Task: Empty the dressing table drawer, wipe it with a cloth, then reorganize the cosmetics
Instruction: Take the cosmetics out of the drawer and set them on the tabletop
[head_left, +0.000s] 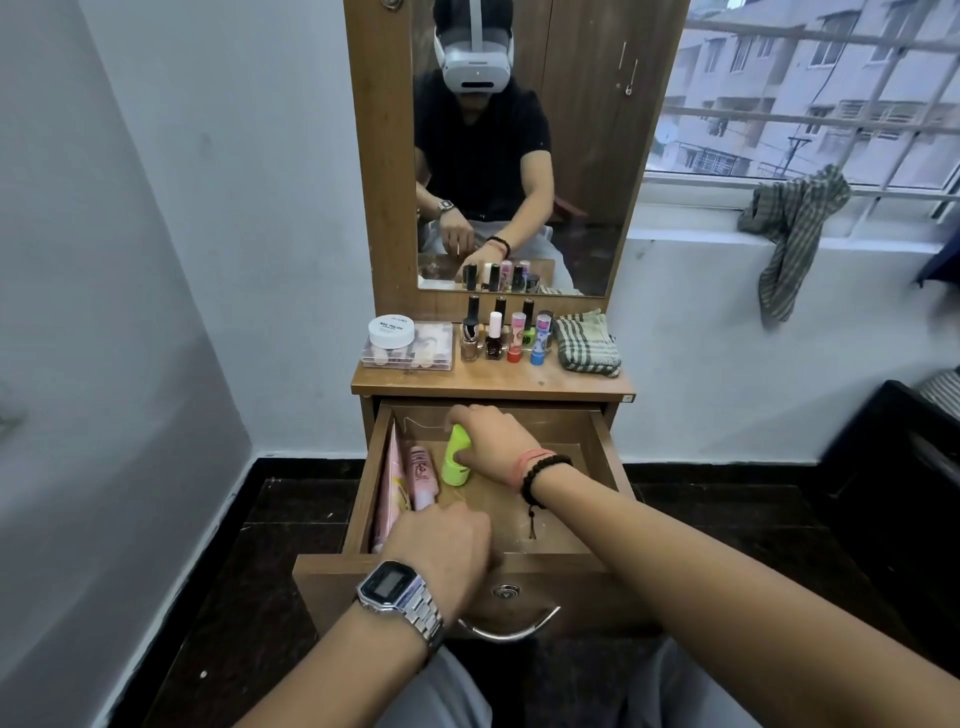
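Right hand (488, 441) grips green bottle (456, 457) inside drawer (608, 441), likely restocking; left hand (441, 540) at front edge, grip unclear.

Striped cloth (795, 228) draped over the window ledge (727, 228) — barred window (831, 93) behind.

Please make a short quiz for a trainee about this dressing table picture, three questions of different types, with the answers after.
1. True or false: the right hand grips the lime green bottle inside the open drawer.
2. Where does the folded checked cloth lie? A) in the drawer B) on the tabletop, right of the nail polish bottles C) on the floor
3. Fill in: the white jar sits on a clear plastic ____.

Key: 1 true. 2 B. 3 box.
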